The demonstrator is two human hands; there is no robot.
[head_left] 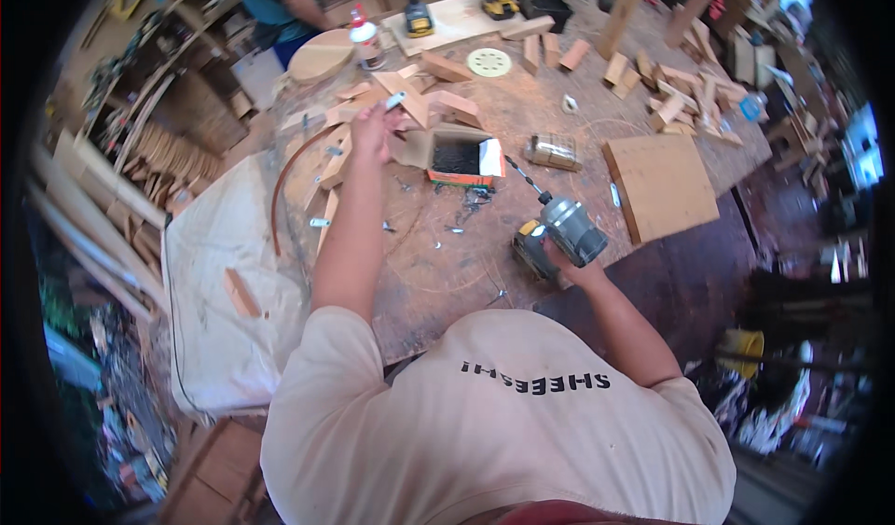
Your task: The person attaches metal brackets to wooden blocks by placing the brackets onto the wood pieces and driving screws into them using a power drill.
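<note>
Your drill (pixel 559 231) points its long bit toward the open cardboard box (pixel 454 157) of dark screws; judging by that angle, a careless swing could knock the box over and spill it among the loose screws lying just below it. Your right hand (pixel 567 262) is wrapped tight around the drill's grip, down and right of the box. Your left hand (pixel 375 133), just left of the box, is closed narrowly, pinching a small pale piece (pixel 395 101) above the wood offcuts (pixel 410 96).
</note>
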